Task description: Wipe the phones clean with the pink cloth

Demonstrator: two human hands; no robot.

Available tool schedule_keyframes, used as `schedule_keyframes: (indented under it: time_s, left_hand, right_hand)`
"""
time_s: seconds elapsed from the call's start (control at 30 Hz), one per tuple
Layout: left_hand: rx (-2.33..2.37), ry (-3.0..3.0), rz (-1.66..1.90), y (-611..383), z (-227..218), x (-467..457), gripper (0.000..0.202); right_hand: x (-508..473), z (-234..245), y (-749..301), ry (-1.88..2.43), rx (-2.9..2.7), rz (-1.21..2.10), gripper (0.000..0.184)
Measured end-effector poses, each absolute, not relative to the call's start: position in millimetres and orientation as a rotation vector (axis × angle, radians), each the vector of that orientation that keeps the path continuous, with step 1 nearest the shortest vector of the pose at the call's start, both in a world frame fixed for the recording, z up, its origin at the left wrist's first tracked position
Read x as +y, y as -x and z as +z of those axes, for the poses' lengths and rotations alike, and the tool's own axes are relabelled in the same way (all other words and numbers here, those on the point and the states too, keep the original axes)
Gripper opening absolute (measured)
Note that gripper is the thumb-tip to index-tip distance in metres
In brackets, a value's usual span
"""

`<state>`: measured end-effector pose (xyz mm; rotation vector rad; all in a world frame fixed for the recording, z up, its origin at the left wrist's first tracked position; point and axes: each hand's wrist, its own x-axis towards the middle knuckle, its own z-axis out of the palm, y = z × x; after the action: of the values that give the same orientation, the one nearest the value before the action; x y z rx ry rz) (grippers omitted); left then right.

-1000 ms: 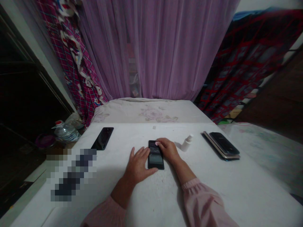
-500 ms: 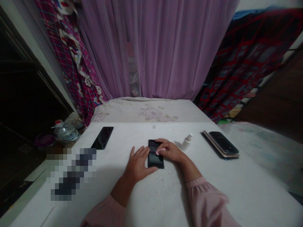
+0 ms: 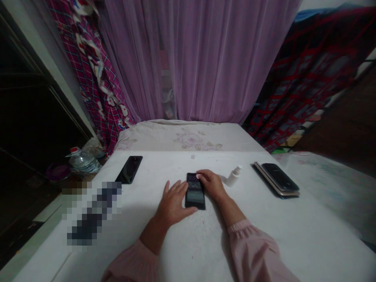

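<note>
A black smartphone [image 3: 195, 197] lies screen up on the white surface [image 3: 182, 250], in front of me at the centre. My left hand [image 3: 173, 203] clasps its lower left side, with the fingertips over the left edge and the thumb against the bottom edge. My right hand [image 3: 212, 185] rests on the phone's upper right corner. Its fingertips pinch a small pink piece [image 3: 198, 176], possibly cloth, against the top of the screen. Pink sleeves cover both forearms.
A white spray bottle [image 3: 234, 176] stands just right of my right hand. Stacked phones [image 3: 277, 179] lie further right, and another black phone [image 3: 129, 169] lies to the left. A pixelated patch [image 3: 94, 213] hides something at the left. A plastic bottle [image 3: 84, 162] sits beyond the edge.
My right hand has moved up the phone, carrying the pink piece from mid-screen towards the top edge. My left hand and the phone have stayed in place.
</note>
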<state>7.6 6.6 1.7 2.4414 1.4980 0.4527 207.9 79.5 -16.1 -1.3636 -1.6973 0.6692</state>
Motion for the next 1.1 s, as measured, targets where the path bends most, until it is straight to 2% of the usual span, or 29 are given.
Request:
schedule_keyframes:
  time_s: [0.33, 0.5, 0.83, 1.1]
  left_hand:
    - [1.492, -2.431, 0.431, -9, 5, 7, 0.079]
    - [1.491, -2.430, 0.411, -9, 5, 8, 0.080]
    - [1.500, -2.423, 0.409, -9, 6, 7, 0.081]
    - [1.494, -2.433, 0.451, -8, 0, 7, 0.082]
  right_hand:
    - [74, -15, -206, 1.395, -1.836, 0.476, 0.026]
    - [72, -10, -203, 1.459, -1.843, 0.411, 0.020]
    - [66, -3, -204, 1.426, -1.758, 0.644, 0.015]
    - [67, -3, -204, 1.432, -1.758, 0.601, 0.020]
